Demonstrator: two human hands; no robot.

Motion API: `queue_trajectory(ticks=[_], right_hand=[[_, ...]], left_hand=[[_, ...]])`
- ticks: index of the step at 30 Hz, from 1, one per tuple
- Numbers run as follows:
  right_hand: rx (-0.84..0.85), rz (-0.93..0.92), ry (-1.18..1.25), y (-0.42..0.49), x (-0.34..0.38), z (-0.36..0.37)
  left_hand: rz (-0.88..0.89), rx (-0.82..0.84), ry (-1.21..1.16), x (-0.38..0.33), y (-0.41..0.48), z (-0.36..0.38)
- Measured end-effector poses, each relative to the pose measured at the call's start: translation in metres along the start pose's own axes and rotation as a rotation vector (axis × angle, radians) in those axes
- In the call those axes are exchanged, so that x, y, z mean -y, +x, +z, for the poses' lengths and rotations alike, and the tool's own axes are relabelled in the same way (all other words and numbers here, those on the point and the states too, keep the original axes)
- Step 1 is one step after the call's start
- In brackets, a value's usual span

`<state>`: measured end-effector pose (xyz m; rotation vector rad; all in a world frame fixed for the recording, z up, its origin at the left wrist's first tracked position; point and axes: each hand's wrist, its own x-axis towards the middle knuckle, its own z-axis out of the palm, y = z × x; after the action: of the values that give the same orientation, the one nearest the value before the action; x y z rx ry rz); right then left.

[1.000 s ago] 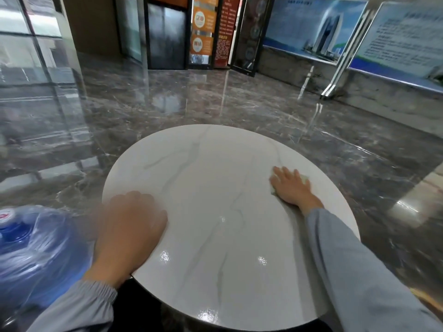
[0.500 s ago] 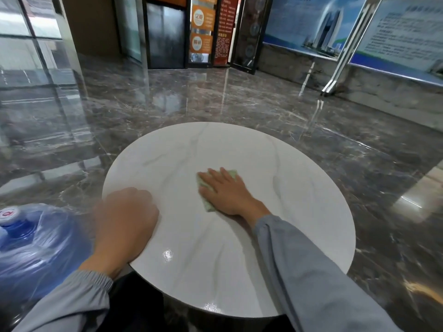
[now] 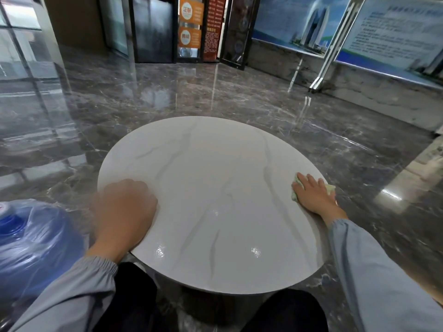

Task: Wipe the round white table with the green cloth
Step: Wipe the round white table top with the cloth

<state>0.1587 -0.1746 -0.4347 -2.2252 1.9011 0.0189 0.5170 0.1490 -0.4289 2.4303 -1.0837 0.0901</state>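
- Dark polished marble floor [image 3: 167, 97] is stretching away toward glass doors and wall display boards [image 3: 297, 22], reflecting the lights.
- Round white bench [image 3: 215, 188], faintly grey-veined, is standing in front of the person's knees.
- Right hand [image 3: 311, 195] is lying flat with its fingers straight and slightly spread, pressing the green cloth [image 3: 330, 188] down at the bench's right edge.
- Green cloth is showing only as small bits peeking out on either side of that hand, its right corner reaching the rim.
- Left hand [image 3: 124, 212], blurred, is resting palm-down on the bench's near-left edge, fingers relaxed, gripping nothing.
- Blue water bottle [image 3: 31, 243], wrapped in clear plastic, is sitting low at the left beside the grey-blue sleeve [image 3: 72, 295].
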Motion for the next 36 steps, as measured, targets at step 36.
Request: queue_trajectory(ticks=[36], right_hand=[[0.049,-0.49,-0.075,-0.167,0.048,0.034]], left_hand=[[0.02,0.026,-0.021,0.004,0.0,-0.004]])
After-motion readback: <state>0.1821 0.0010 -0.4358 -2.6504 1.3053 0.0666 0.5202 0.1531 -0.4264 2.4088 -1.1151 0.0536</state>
